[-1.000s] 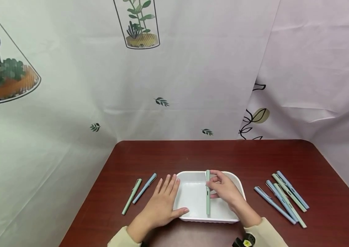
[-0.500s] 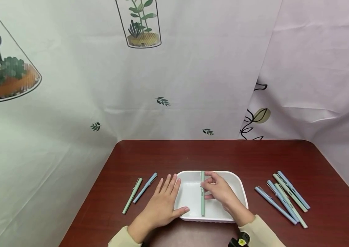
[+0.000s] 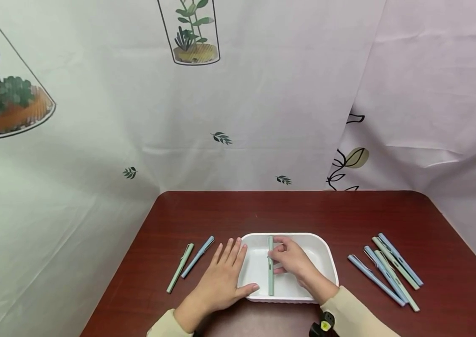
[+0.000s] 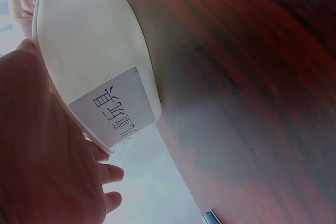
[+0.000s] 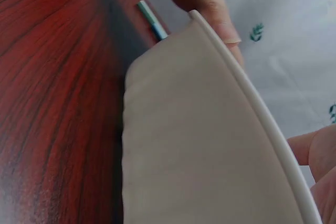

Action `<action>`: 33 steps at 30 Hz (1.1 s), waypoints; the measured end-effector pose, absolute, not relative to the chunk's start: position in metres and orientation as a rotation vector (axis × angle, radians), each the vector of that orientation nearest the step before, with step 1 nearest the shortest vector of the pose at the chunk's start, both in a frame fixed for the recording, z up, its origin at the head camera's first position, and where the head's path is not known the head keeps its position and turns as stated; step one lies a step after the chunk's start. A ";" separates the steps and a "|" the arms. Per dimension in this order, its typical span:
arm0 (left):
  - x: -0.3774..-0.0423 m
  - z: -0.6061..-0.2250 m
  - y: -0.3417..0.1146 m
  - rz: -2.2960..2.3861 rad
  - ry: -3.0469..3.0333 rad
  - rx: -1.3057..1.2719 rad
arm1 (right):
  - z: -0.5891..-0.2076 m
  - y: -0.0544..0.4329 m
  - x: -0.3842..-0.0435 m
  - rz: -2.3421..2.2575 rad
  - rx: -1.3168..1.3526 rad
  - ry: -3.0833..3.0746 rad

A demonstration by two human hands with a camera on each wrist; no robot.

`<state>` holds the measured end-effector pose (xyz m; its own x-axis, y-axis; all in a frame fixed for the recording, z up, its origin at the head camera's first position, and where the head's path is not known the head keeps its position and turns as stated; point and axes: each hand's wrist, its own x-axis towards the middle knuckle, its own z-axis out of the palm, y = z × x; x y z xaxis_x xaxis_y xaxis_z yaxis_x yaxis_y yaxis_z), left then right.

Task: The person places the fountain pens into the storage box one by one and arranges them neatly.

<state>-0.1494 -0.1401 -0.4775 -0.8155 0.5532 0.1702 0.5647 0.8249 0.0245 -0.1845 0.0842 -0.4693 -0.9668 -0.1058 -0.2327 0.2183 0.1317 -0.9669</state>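
A pale green pen [image 3: 270, 276] stands lengthwise over the white tray [image 3: 320, 260], its clip end toward the far rim. My right hand [image 3: 292, 260] pinches it between thumb and fingers near the clip. Flat and with fingers spread, my left hand [image 3: 223, 283] rests at the tray's left rim, thumb over the near left corner. In the left wrist view the tray's outer wall [image 4: 89, 30] carries a printed label [image 4: 115, 108] beside the left hand [image 4: 47, 150]. The right wrist view has the tray wall [image 5: 194, 129] hiding the pen, with part of the right hand [image 5: 325, 156] behind it.
Left of the tray lie a green pen [image 3: 180, 269] and a blue pen [image 3: 198, 257] on the dark red table [image 3: 255, 213]. Several blue and green pens, among them a blue one [image 3: 374, 279], lie grouped on the right. A printed curtain [image 3: 263, 103] hangs behind the table.
My right hand has moved left across the tray with the green pen, and slightly down. The left hand has stayed at the tray's left rim.
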 end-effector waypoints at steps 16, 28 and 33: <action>-0.151 -0.475 -0.140 -0.090 -2.880 -0.881 | -0.470 0.055 -0.188 -1.837 0.089 2.177; -0.150 -0.476 -0.141 -0.105 -2.877 -0.893 | -0.473 0.040 -0.191 -1.668 0.050 2.260; -0.148 -0.476 -0.141 -0.111 -2.882 -0.890 | -0.476 0.034 -0.191 -1.604 0.041 2.325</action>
